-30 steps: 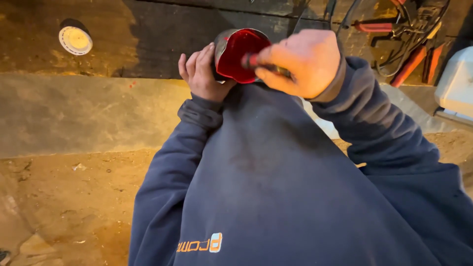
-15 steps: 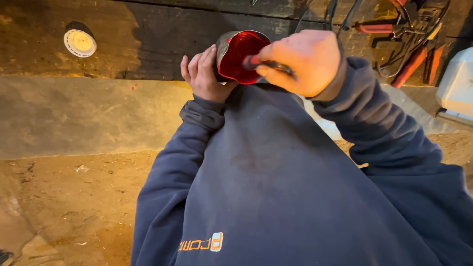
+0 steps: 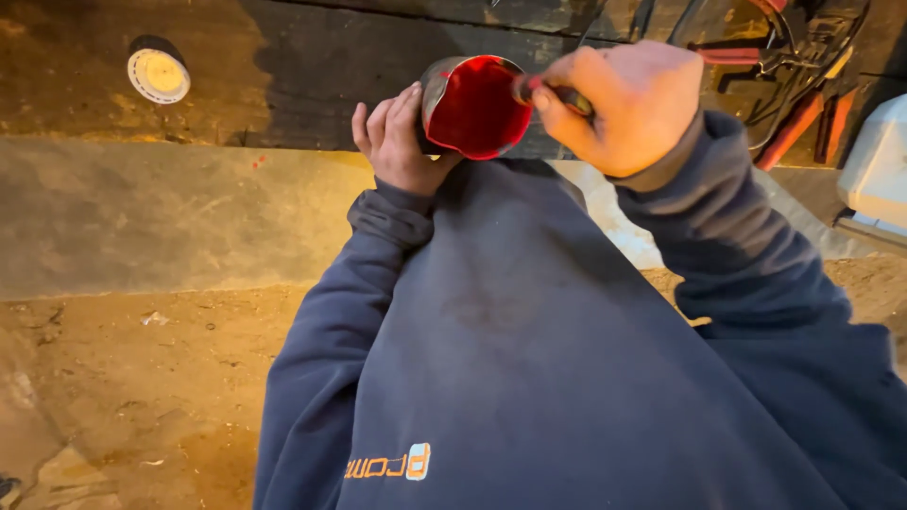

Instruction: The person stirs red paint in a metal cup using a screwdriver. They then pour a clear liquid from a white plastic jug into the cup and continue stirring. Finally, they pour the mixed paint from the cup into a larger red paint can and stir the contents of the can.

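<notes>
— Nearest the camera?
— Dark blue sweatshirt (image 3: 529, 359), filling the lower frame, both sleeves reaching up and away. Sandy ground (image 3: 123, 378) to the left of it.

— Further out, on the left?
— Left hand (image 3: 397, 146), fingers curled round the side and bottom of a metal can (image 3: 472, 104). Grasping the can, tilted so the mouth faces the camera. Inside coated with red paint.

— And the right?
— Right hand (image 3: 633, 104), clenched on a thin dark tool (image 3: 557, 93), its red-smeared tip at the can's right rim. Kind of tool: cannot tell, mostly hidden by the fingers.

— Where exactly the can?
— Held up in the air between both hands, just above the sweatshirt's chest, in front of a dark timber beam (image 3: 312, 66).

— Below the beam?
— Grey concrete slab (image 3: 142, 217), running across the frame, a few small red specks near its upper edge.

— Farthest back?
— Round white cap (image 3: 158, 76) set in the beam, well apart to the left. Upper right: red-handled pliers (image 3: 803, 113) among a tangle of dark cables. Far right edge: corner of a white box (image 3: 874, 170).
</notes>
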